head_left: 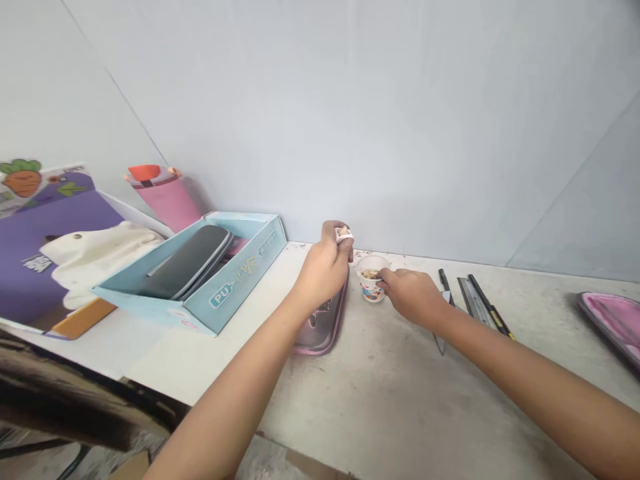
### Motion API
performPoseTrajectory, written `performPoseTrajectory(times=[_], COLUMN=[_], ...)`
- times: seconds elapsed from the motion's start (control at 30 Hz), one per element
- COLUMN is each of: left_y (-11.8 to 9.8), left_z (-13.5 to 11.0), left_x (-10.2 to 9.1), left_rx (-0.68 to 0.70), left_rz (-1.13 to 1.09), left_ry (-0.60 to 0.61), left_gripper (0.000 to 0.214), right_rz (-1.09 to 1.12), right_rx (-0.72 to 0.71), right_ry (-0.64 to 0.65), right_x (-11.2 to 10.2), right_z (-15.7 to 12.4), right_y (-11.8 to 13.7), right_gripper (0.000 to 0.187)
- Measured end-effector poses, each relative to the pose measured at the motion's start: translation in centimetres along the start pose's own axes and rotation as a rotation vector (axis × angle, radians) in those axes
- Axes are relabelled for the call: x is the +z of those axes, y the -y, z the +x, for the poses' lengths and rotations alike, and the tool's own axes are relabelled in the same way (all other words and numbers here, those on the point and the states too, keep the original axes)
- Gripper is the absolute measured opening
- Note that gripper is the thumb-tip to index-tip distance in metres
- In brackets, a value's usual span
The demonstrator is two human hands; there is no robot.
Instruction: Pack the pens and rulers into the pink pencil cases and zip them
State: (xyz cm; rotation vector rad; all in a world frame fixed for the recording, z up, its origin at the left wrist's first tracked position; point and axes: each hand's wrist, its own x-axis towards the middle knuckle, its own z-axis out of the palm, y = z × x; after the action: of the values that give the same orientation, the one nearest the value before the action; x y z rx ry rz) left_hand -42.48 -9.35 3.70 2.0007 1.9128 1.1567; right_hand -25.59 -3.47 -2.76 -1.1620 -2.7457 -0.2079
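Note:
My left hand (pixel 333 257) is closed around a small whitish-pink piece (pixel 344 233) with beige bits showing in its top; its exact kind I cannot make out. Below that hand lies a dark, shallow case half (pixel 320 341) with a pinkish edge, partly covered by my wrist and forearm. Just to the right stands a small clear plastic cup (pixel 373 291) with a colourful print, upright, with brownish bits inside. My right hand (pixel 407 293) grips the cup's right side near its rim, thumb and fingers pinched on it.
A light-blue box (pixel 240 280) holding a dark grey case (pixel 190 260) sits left, beside a purple box (pixel 30 247) with white cloth (pixel 95 257). A pink pouch (pixel 167 203) leans behind. Right are a ruler (pixel 473 300), pens (pixel 487 303) and a pink-lined case half (pixel 613 320).

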Motion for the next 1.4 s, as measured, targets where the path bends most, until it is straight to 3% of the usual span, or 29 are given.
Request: performPoseTrajectory(times=[0.07,0.17,0.23,0.27,0.4,0.6,0.77,0.9,1.13,1.3,1.4], left_y=[-0.2,0.1,0.3,0.4,0.4,1.1,1.8,1.6,1.9,2.3,2.1], left_z=[0.5,0.6,0.6,0.6,0.9,0.7,0.7,0.5,0.4,0.7,1.0], left_x=[0.9,2.4,2.9,3.0,2.7,3.5,3.4,3.3,3.3,2.9,2.7], left_rx=[0.064,0.160,0.177,0.173,0.145,0.166,0.151,0.179,0.167,0.160,0.161], left_rz=[0.235,0.523,0.582,0.577,0.536,0.553,0.551,0.548,0.529,0.500,0.452], left_ry=[0.059,0.345,0.498,0.517,0.400,0.532,0.513,0.505,0.490,0.489,0.418], left_gripper=[0.029,0.028,0.029,0.029,0.029,0.031,0.037,0.039,0.037,0.035,0.031], right_rz=[-0.030,-0.039,-0.033,-0.032,-0.028,0.029,0.253,0.249,0.181,0.093,0.116], right_rx=[0.000,0.006,0.010,0.012,0.012,0.026,0.120,0.178,0.163,0.171,0.101], right_ry=[0.013,0.030,0.037,0.039,0.034,0.008,-0.051,-0.125,-0.112,-0.040,0.015], right_x=[0.2,0.4,0.5,0.6,0.8,0.6,0.0,-0.5,-1.0,-1.4,-1.4], right_z=[-1.0,-1.5,-1.4,-1.4,-1.3,-1.4,-0.9,0.3,1.5,0.5,-0.5], right_y=[0.2,0.1,-0.2,-0.2,-0.2,0.1,-0.2,0.0,0.3,-1.4,-1.9], right_gripper=[0.027,0.024,0.024,0.024,0.025,0.026,0.041,0.036,0.023,0.032,0.035])
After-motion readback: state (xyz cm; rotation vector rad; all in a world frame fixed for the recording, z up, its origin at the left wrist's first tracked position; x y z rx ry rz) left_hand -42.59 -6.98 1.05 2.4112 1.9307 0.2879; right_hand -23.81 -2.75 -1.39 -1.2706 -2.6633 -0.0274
